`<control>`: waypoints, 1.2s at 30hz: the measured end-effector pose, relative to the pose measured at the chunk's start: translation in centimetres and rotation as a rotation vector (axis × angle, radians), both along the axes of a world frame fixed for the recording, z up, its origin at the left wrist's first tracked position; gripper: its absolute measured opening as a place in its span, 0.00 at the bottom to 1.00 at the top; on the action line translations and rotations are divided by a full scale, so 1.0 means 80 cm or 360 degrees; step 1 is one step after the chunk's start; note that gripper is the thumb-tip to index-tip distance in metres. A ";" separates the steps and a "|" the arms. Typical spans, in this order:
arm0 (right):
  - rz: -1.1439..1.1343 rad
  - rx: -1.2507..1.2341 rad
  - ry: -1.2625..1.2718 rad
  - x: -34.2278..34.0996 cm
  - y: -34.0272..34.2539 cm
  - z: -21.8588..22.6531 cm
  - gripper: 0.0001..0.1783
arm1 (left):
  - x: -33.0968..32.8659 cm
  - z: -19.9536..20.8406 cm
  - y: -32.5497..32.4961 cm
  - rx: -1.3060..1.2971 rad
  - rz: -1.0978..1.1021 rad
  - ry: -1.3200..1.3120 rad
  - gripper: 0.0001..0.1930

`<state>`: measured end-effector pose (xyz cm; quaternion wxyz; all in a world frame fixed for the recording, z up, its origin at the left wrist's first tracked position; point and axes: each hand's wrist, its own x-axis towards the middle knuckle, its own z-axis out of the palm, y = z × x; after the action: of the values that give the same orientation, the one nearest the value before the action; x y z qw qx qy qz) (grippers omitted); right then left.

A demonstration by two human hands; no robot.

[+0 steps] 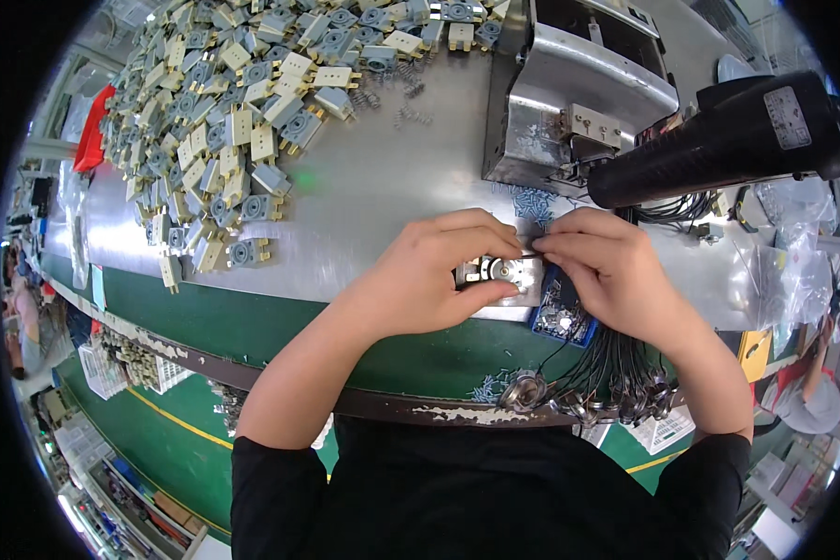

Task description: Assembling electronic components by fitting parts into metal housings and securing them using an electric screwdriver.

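My left hand [429,271] curls its thumb and fingers around a small part with a round, ringed centre [502,269], holding it on a flat metal plate [532,291]. At the right side of that part, my right hand [611,266] is closed in a pinch on a thin black wire [532,255]; the fingertips hide most of it. Just under the right hand stands a blue tray [562,317] of small metal pieces. Small bluish screws [532,203] lie scattered beyond my fingertips.
A big pile of grey and cream switch-like parts [252,121] covers the far left, with loose springs [411,89] beside it. A metal fixture [579,84] and black cylindrical tool [719,140] stand far right. Black wires with round metal ends [625,383] lie along the near edge.
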<state>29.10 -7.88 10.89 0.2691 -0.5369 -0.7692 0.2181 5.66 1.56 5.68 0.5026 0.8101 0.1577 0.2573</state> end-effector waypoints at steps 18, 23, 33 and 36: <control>0.0046 0.0087 0.0095 -0.040 0.005 -0.010 0.09 | -0.027 -0.014 -0.011 0.0002 0.0066 -0.0129 0.16; 0.0229 0.0143 0.0059 -0.029 0.007 -0.015 0.08 | -0.025 -0.016 -0.010 0.0012 0.0069 -0.0146 0.16; 0.0044 -0.0095 0.0169 -0.037 0.018 -0.002 0.10 | -0.020 -0.013 -0.008 -0.0017 0.0091 -0.0066 0.17; 0.0025 -0.0108 0.0181 -0.038 0.017 -0.003 0.10 | -0.020 -0.011 -0.009 -0.0032 0.0098 -0.0035 0.17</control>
<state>26.06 -6.53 10.63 0.2923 -0.5264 -0.7491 0.2764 4.08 0.85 4.84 0.5042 0.7970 0.1796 0.2798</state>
